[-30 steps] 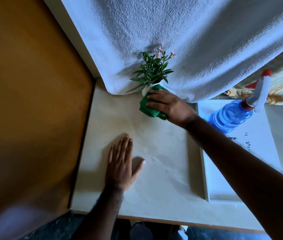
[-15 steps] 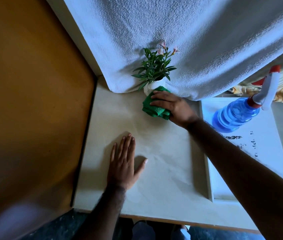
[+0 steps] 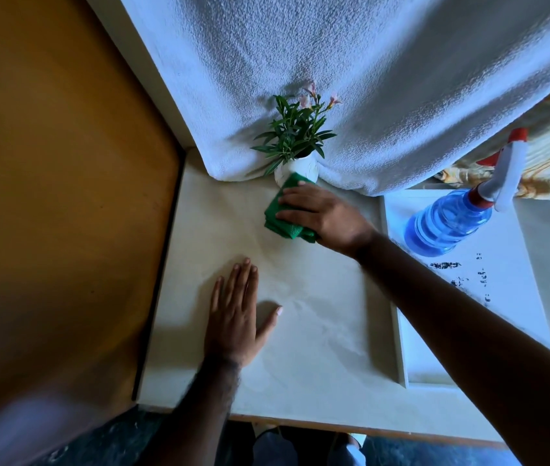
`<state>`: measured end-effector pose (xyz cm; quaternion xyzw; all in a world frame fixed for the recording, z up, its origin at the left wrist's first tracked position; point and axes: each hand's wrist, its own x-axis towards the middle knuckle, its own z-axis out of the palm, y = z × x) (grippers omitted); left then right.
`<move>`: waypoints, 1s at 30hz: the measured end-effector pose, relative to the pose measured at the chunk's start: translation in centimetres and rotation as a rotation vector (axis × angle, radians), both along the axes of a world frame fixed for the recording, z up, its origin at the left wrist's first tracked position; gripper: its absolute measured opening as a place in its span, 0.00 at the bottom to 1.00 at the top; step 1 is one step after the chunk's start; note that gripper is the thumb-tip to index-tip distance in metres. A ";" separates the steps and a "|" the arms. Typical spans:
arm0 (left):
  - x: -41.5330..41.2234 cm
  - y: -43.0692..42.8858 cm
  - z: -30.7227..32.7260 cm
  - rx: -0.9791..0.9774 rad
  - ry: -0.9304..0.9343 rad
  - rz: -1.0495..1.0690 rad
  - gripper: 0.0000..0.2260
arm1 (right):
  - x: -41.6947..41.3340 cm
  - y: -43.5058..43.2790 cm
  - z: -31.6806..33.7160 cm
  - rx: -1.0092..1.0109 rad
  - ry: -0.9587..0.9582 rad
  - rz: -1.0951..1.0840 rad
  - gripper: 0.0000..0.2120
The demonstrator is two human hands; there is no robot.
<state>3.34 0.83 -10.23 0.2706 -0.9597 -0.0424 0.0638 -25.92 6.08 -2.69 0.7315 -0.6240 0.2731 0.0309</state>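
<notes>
A folded green cloth (image 3: 278, 220) lies on the pale stone counter (image 3: 317, 331), right in front of a small white vase (image 3: 292, 168) holding a green plant with pink flowers (image 3: 295, 129). My right hand (image 3: 325, 216) presses flat on the cloth with straight fingers, its fingertips near the vase's base. My left hand (image 3: 235, 317) rests palm down on the counter nearer to me, fingers together and thumb spread.
A blue spray bottle (image 3: 448, 223) with a white and red trigger stands on a white tray (image 3: 468, 297) at the right. A white towel (image 3: 351, 68) hangs behind the vase. An orange-brown panel (image 3: 58, 196) borders the counter's left edge.
My right hand and the green cloth have stayed against the vase's base, with only a slight shift. The left hand has not moved.
</notes>
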 end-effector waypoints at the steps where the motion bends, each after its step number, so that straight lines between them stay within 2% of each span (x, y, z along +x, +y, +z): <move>1: 0.0 0.0 0.0 0.002 -0.002 0.003 0.39 | -0.3 -0.7 0.5 -0.034 0.031 0.008 0.10; 3: -0.1 0.0 0.1 0.002 -0.005 0.006 0.39 | -1.1 -1.7 1.1 -0.046 0.071 0.021 0.09; 7: -0.1 0.0 0.1 0.003 -0.002 0.014 0.39 | -2.4 -2.3 0.6 0.080 0.142 0.059 0.12; 15: -0.1 0.1 -0.1 -0.011 0.013 0.014 0.39 | -1.5 -2.3 -1.6 0.232 0.062 0.047 0.20; 18: -0.1 0.1 -0.1 -0.011 0.008 0.015 0.39 | -0.6 -1.7 -2.5 0.342 -0.145 -0.017 0.21; 22: -0.1 0.0 -0.2 -0.013 0.006 0.015 0.39 | 0.6 -1.8 -2.9 0.343 -0.439 -0.186 0.24; 24: -0.1 0.0 -0.1 -0.019 0.016 0.013 0.39 | 0.9 -2.7 -2.6 0.389 -0.655 -0.311 0.27; 26: -0.1 0.0 0.1 -0.020 0.018 0.010 0.39 | 1.1 -3.1 -1.8 0.490 -0.949 -0.395 0.24; 27: -0.1 0.0 0.2 -0.018 0.018 0.012 0.39 | 1.3 -3.0 -1.5 0.521 -1.035 -0.406 0.22; 28: -0.2 0.0 0.2 -0.012 0.017 0.015 0.39 | 1.4 -2.8 -1.4 0.519 -1.050 -0.408 0.21; 30: -0.1 0.1 0.5 0.003 0.017 0.016 0.38 | 1.9 -1.6 -0.6 0.495 -0.947 -0.416 0.20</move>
